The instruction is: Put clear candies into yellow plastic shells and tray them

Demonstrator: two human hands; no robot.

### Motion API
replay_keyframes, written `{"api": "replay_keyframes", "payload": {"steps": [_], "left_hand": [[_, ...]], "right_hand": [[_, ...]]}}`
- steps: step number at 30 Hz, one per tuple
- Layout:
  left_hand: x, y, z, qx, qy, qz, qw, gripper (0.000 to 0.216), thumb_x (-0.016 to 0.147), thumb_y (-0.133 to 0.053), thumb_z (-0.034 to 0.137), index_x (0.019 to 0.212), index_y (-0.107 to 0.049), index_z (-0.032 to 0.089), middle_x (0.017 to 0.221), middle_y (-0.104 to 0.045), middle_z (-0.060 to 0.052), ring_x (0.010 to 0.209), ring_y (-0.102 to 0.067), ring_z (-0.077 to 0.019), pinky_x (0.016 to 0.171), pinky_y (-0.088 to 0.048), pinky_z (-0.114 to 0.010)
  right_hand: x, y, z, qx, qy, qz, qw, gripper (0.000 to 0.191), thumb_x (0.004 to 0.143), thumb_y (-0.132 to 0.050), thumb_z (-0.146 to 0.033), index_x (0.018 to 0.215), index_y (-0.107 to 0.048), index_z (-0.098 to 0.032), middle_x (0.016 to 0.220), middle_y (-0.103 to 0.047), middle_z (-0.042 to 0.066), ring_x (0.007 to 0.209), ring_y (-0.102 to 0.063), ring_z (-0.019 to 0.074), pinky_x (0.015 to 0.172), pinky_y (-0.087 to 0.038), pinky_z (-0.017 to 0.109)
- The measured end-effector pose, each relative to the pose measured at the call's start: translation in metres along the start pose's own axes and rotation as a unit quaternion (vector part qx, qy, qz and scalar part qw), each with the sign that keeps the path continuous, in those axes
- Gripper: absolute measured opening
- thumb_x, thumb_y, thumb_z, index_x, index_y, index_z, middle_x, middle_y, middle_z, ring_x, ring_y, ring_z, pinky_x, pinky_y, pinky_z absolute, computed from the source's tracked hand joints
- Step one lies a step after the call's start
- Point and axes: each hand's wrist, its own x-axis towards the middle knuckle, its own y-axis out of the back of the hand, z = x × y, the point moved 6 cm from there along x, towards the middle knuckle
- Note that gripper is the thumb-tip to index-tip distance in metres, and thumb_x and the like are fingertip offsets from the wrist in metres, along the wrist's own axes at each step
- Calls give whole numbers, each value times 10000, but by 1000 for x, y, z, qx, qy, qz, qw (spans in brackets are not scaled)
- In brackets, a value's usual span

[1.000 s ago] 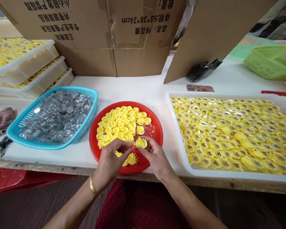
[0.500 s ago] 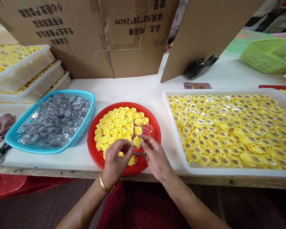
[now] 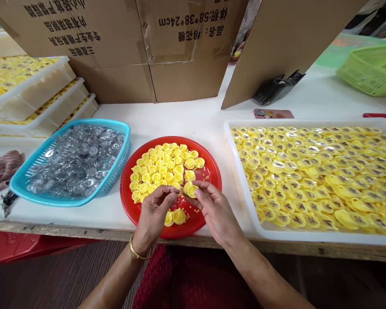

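Observation:
Over a red round tray (image 3: pixel 128 210), my right hand (image 3: pixel 217 210) pinches a small yellow round plastic case (image 3: pixel 192 190) between thumb and fingers; it appears to have a lid part standing up on its left. My left hand (image 3: pixel 156 210) is closed in a pinch just left of that case, its fingertips hiding anything small between them. Many similar yellow cases (image 3: pixel 162 163) lie face up in the tray. Tiny yellow bits (image 3: pixel 193 210) are scattered on its red bottom, and a loose pair of cases (image 3: pixel 179 216) lies below my fingers.
To the left stands a blue basket (image 3: pixel 128 137) of clear-wrapped round pieces. A white tray (image 3: pixel 244 189) of yellow cases with dark centres fills the right. Behind are cardboard panels (image 3: pixel 186 81), a black plastic item (image 3: pixel 276 89) and a printed card (image 3: pixel 273 113). Filled trays (image 3: pixel 41 90) are stacked at left.
The view has shifted slightly. My left fingertips have risen and drawn a little away from the case, still pinched. My right hand keeps its hold on the case, now turned differently.

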Motion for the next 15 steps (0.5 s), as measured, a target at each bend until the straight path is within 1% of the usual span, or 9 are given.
{"api": "replay_keyframes", "payload": {"steps": [3, 7, 11, 13, 15], "left_hand": [[-2, -1, 4, 47, -19, -8, 999, 129, 797, -669, 321, 820, -690, 196, 784, -643, -12, 687, -559, -115, 632, -460, -226], [-4, -5, 13, 115, -77, -19, 990, 93, 831, -633, 282, 842, -691, 210, 835, -643, -24, 780, -588, -138, 708, -470, -249], [-7, -9, 22, 195, -152, -25, 969, 90, 855, -603, 254, 844, -685, 217, 821, -650, -33, 784, -591, -152, 700, -466, -259], [-9, -12, 26, 228, -186, -25, 955, 92, 860, -592, 235, 836, -680, 223, 808, -649, -32, 772, -590, -155, 697, -466, -261], [-12, -14, 29, 250, -204, -24, 946, 101, 862, -581, 217, 835, -678, 227, 817, -652, -36, 774, -594, -160, 706, -472, -268]], "right_hand": [[0, -2, -1, 12, 0, -6, 1000, 282, 729, -746, -385, 945, -664, -223, 963, -647, 18, 935, -607, 191, 850, -541, 377], [0, -1, 0, 22, -11, -2, 1000, 269, 737, -735, -386, 939, -676, -219, 960, -578, 18, 938, -550, 184, 768, -569, 354], [0, 1, 3, 27, -25, 6, 999, 271, 724, -740, -388, 929, -677, -222, 938, -556, 11, 900, -536, 173, 754, -570, 351], [0, 1, 3, 34, -30, 9, 999, 275, 714, -746, -383, 926, -673, -224, 935, -573, 11, 898, -549, 176, 764, -566, 357], [-1, 1, 3, 43, -29, 13, 999, 278, 706, -752, -377, 924, -670, -224, 937, -598, 13, 905, -574, 184, 781, -559, 363]]}}
